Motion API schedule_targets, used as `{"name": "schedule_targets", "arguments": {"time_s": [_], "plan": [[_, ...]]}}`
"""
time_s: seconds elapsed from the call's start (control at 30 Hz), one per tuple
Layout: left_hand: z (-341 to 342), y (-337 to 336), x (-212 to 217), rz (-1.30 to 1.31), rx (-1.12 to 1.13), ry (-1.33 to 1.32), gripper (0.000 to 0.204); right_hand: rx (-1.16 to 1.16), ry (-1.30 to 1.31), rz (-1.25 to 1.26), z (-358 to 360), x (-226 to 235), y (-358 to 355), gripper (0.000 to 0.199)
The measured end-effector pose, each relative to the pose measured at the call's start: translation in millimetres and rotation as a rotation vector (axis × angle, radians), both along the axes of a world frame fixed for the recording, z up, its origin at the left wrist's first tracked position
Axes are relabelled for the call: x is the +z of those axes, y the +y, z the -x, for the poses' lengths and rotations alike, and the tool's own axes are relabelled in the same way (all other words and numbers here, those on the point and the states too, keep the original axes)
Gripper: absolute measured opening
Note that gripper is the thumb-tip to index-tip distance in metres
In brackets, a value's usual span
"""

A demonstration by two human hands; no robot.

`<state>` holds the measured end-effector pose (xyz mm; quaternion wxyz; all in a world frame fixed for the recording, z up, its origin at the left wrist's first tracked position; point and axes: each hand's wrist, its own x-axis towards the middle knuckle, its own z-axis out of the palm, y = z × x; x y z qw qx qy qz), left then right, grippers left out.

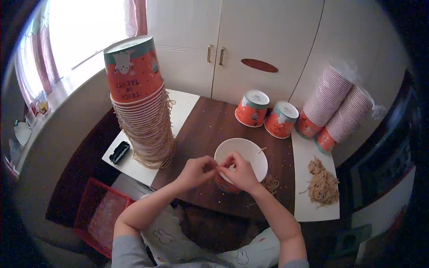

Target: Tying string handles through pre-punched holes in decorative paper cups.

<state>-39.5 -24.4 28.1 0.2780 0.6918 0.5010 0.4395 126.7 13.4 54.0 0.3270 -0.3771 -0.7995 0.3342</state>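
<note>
In front of me stands a white-lined paper bucket [243, 146] with its mouth upward. A short end of tan cord [262, 150] shows at its far right rim. My left hand [196, 172] and my right hand [240, 171] meet over the bucket's near left rim, fingertips pinched together. Whatever they pinch is too small to make out. Some loose tan cord [271, 183] lies on the brown table beside my right wrist. The bucket's orange outside [228, 184] is mostly hidden by my right hand.
At left rises a tall stack of upside-down orange buckets [140, 107] with tan cords. Two upturned buckets [252, 108] stand at the back. Two plastic-wrapped stacks [328, 96] and a cord heap [324, 184] are at right. A black case [119, 152] and red basket [99, 210] are at left.
</note>
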Motion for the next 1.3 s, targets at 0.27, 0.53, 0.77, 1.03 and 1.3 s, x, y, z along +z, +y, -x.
{"name": "schedule_targets", "arguments": {"time_s": [0.27,0.53,0.77,1.03,1.3], "plan": [[3.7,1.3,-2.6,0.221,-0.078,-0.146,0.018,-0.008,-0.003,-0.050,-0.8,-2.9,0.4,0.020],[8.1,4.7,-2.9,0.680,-0.325,-0.659,0.016,0.066,-0.126,-0.373,-6.8,-8.7,10.4,0.025],[8.9,5.3,-3.7,0.787,-0.317,-0.771,0.014,0.211,-0.201,-0.212,-12.1,-6.3,16.9,0.027],[6.4,7.9,-4.3,0.791,-0.269,-0.840,0.013,0.244,-0.052,0.088,-12.4,1.5,7.7,0.027],[7.2,8.3,-4.9,0.740,-0.235,-0.809,0.016,0.099,-0.100,-0.100,-9.2,8.1,1.5,0.027]]}}
